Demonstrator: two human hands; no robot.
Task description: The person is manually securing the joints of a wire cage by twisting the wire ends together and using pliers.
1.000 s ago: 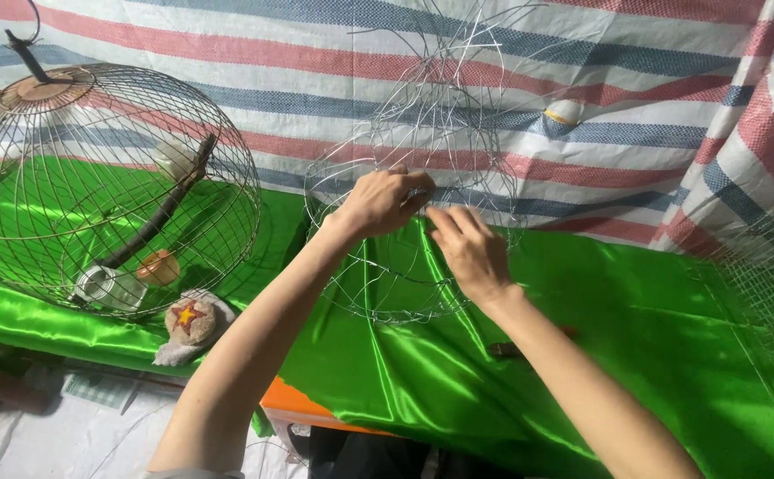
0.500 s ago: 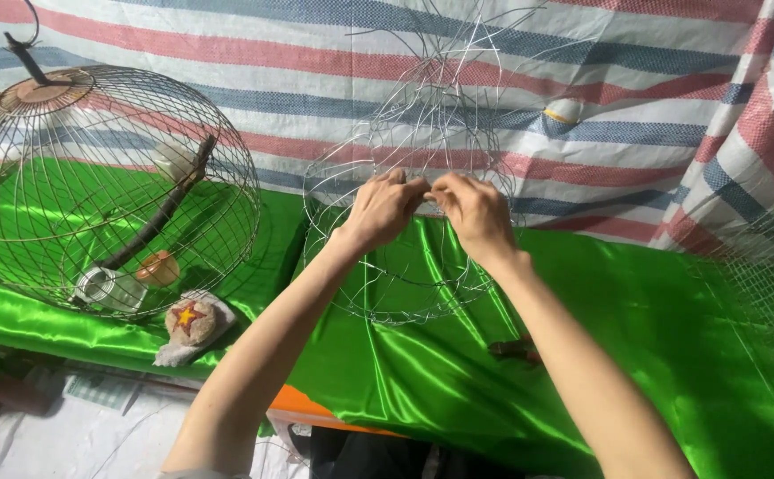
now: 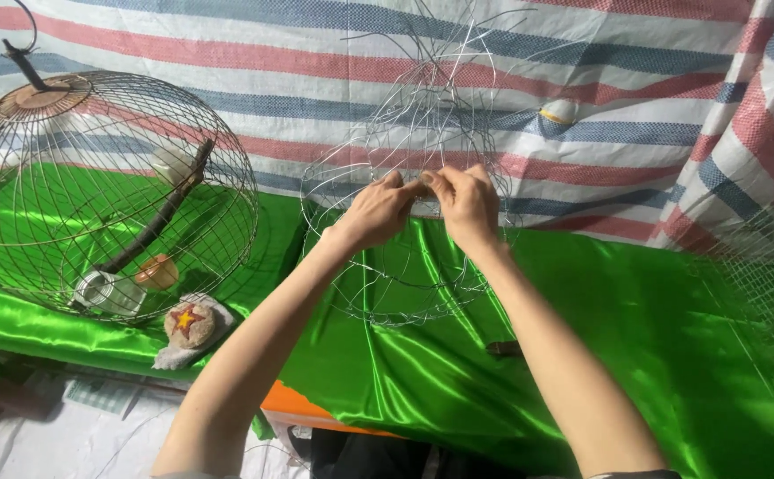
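Your two hands meet at the 12 o'clock side of the worktop (image 3: 529, 355). Your left hand (image 3: 378, 211) and right hand (image 3: 465, 202) each pinch a wire of the one half-made wire cage (image 3: 405, 293). Pinch tight and bend slowly. One finished cage (image 3: 103, 186) sits at 10 o'clock.

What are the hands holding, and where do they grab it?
Both hands, left and right, pinch the thin wires of the unfinished wire cage frame on its near side, about halfway up, with their fingertips close together.
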